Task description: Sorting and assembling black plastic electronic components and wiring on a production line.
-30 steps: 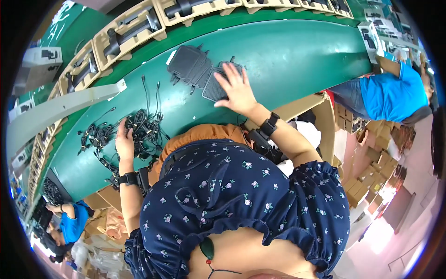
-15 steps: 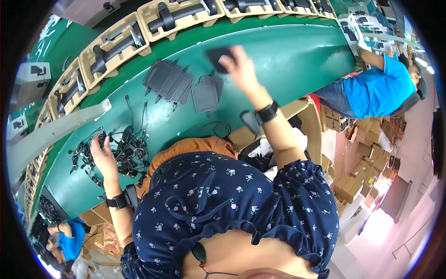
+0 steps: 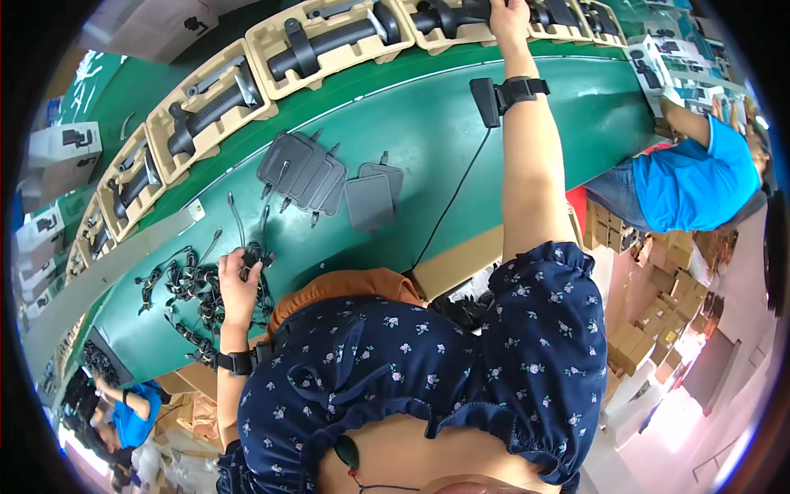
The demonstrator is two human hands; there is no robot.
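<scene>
My right hand (image 3: 512,20) reaches over a tan moulded tray (image 3: 440,37) at the top of the view. A dark flat pad (image 3: 473,11) shows at its fingers, which the picture's edge partly cuts off. My left hand (image 3: 239,288) is closed on a bundled black cable (image 3: 253,257), beside a heap of similar tied cables (image 3: 193,284). Between my hands, an overlapping stack of dark-grey flat pads (image 3: 300,173) with short tabs lies on the green table (image 3: 436,123). Two more pads (image 3: 369,202) overlap just right of it.
Tan trays (image 3: 206,111) holding black tube-shaped parts curve along the far side. A pale metal bar (image 3: 123,251) crosses at left. An open cardboard box (image 3: 461,259) stands by my waist. Co-workers in blue shirts (image 3: 699,177) are at right and lower left.
My right hand has carried the pad forward from above the table to a far tray. My left hand has shifted right and lifted a cable bundle at the heap's edge.
</scene>
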